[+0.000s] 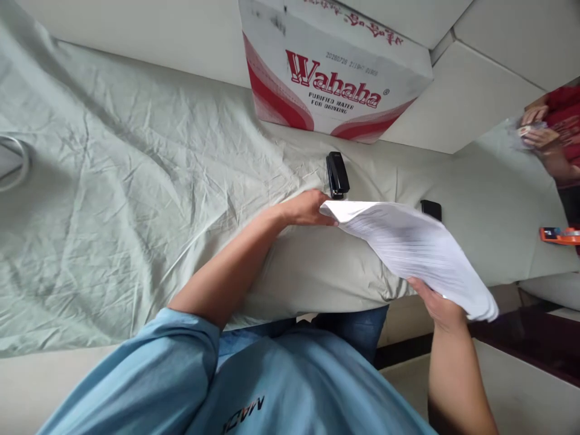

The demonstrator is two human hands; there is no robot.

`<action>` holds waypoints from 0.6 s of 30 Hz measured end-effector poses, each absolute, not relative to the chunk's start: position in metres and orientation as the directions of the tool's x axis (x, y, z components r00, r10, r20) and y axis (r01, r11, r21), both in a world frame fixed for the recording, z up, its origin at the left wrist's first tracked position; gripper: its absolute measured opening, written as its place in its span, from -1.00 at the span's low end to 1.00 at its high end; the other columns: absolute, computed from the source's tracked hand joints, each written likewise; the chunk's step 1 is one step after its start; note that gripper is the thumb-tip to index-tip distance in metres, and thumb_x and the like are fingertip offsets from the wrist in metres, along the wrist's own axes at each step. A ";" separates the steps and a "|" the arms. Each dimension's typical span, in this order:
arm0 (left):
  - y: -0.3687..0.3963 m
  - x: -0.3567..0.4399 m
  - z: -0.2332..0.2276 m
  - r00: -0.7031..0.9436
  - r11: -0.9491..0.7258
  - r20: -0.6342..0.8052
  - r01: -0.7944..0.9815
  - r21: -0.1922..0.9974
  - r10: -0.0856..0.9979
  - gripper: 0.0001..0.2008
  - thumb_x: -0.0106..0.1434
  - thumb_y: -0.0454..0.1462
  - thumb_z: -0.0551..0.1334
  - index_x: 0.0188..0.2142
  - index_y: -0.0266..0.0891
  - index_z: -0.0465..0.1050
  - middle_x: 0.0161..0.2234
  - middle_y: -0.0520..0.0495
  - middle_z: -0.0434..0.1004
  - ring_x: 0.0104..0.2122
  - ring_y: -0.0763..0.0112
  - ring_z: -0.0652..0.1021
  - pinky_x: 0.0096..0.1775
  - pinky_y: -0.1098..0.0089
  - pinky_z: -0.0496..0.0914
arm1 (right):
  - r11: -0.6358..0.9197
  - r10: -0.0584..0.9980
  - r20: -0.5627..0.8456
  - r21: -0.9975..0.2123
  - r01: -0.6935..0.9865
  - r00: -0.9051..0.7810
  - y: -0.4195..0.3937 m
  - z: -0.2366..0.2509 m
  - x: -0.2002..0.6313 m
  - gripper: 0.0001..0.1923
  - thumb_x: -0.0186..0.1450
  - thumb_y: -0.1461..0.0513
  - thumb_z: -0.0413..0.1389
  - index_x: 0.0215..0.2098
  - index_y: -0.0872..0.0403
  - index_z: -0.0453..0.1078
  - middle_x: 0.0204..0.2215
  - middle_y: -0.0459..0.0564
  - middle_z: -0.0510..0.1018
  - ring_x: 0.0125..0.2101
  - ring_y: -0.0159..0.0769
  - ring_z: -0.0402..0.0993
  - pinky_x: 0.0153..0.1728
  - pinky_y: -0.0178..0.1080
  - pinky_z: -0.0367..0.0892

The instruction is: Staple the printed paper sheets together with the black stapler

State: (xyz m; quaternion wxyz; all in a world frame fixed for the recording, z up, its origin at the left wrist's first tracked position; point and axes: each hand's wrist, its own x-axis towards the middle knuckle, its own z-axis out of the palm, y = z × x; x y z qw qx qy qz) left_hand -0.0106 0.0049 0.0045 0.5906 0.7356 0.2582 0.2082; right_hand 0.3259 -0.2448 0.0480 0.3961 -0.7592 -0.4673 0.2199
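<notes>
Two hands: both are on one sheaf of papers (417, 254), held in the air above the front edge of the cloth-covered table (136, 181).
Left hand (308, 208): fingers closed on the far upper corner of the sheaf, thumb side hidden by the paper.
Right hand (437, 302): clamped on the near lower edge, fingers underneath, thumb against the sheets.
Sheaf: many thin white sheets, fanned and blurred, sloping down toward the right hand.
Handling: likely light but floppy; loose sheets may slide over each other, so pinching both ends or one squared corner looks safest.
Stapler (338, 175): black, lying on the cloth just beyond the left hand, not touched.
Dark phone-like object (431, 209): partly hidden behind the sheaf.
Carton (335, 66): red and white, at the table's far edge.
Another person (550, 130): at the far right corner, hands busy there.
</notes>
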 end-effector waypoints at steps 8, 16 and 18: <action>0.009 -0.007 -0.004 0.770 -0.171 -0.015 0.160 0.972 0.637 -0.67 0.36 -0.03 0.35 -0.41 -0.20 0.54 -0.47 0.02 0.46 -0.43 0.35 0.44 -0.29 0.31 0.29 | -0.305 0.837 -0.120 -0.912 0.273 0.533 -0.247 0.039 0.305 -0.30 0.18 -0.06 0.52 0.24 -0.10 0.60 0.26 0.00 0.68 0.45 0.04 0.43 0.60 0.22 0.08; 0.007 0.009 -0.015 0.670 -0.227 0.029 0.210 0.951 0.742 -0.88 0.27 -0.20 0.36 -0.26 -0.20 0.61 -0.46 0.06 0.54 -0.45 0.41 0.47 -0.30 0.37 0.29 | -0.542 0.612 -0.469 -0.835 -0.094 0.636 -0.298 0.005 0.281 -0.22 0.08 -0.06 0.56 0.24 -0.06 0.62 0.16 0.09 0.75 0.26 0.17 0.65 0.27 0.19 0.60; 0.004 0.009 -0.020 0.606 -0.226 0.059 0.203 0.953 0.793 -0.88 0.30 -0.24 0.31 -0.22 -0.21 0.62 -0.43 0.03 0.58 -0.42 0.41 0.51 -0.28 0.38 0.32 | -0.543 0.579 -0.473 -0.831 -0.118 0.664 -0.302 0.000 0.277 -0.25 0.07 -0.06 0.56 0.19 -0.06 0.65 0.16 0.09 0.76 0.26 0.18 0.65 0.26 0.17 0.62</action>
